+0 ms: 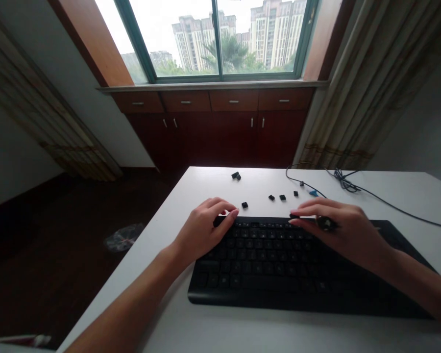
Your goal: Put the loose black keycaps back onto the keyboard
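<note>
A black keyboard [272, 282] lies on the white table. My left hand [209, 225] is curled over its upper left edge, thumb and forefinger near the top row of keys. Above the top row, my right hand [338, 230] pinches a small black keycap [294, 215] between thumb and fingers. A dark round thing [326, 223] with a pale mark shows against that hand's fingers; I cannot make out what it is. One loose keycap [244, 205] sits just beyond the left fingertips. Farther right, loose keycaps [282, 197] lie behind the keyboard.
More keycaps [236, 175] lie near the far edge of the white table [213, 189]. A small blue piece [313, 193] and a bundled black cable [347, 182] are at the back right. On the floor to the left is a clear plastic bag [123, 238]. Cabinets [213, 132] stand under the window.
</note>
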The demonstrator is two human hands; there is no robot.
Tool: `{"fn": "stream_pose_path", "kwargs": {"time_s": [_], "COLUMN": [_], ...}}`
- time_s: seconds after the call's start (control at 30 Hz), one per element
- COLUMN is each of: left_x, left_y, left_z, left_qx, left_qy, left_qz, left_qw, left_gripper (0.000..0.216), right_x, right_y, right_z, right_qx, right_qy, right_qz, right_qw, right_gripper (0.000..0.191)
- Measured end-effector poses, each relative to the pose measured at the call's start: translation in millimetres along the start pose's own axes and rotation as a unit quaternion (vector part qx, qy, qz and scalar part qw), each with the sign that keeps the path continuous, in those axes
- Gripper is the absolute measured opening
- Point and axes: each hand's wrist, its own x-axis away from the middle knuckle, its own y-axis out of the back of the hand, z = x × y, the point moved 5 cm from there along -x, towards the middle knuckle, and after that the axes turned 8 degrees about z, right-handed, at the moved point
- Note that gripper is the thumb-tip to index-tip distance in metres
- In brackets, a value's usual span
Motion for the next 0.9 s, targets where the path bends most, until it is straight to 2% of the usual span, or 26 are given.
{"fn": "stream_pose_path", "kwargs": {"time_s": [0.17,0.3,0.6,0.77,0.9], "left_x": [3,6,8,9,8], "left_y": [0,-1,-6,-6,-6], "left_z": [-8,-8,-7,-8,-8], "left_qx": [-0.001,-0.017,-0.051,-0.055,-0.059], "left_qy": [-0.028,-0.034,-0.045,-0.047,-0.045], "left_qz": [0.008,0.008,0.015,0.010,0.010], "left_qw": [1.000,0.999,0.998,0.997,0.997], "left_gripper": [0.022,0.022,0.028,0.028,0.029], "right_x": [-30,-43,-40,-40,-41], "right_y": [-39,-56,-64,-64,-66], "right_z": [20,25,24,23,23], "right_qx": [0.027,0.042,0.022,0.016,0.013], "right_qy": [0.026,0.028,0.030,0.023,0.019], "right_qz": [0.094,0.117,0.146,0.114,0.136], "right_qw": [0.995,0.992,0.989,0.993,0.990], "right_gripper": [0.020,0.015,0.017,0.017,0.016]}}
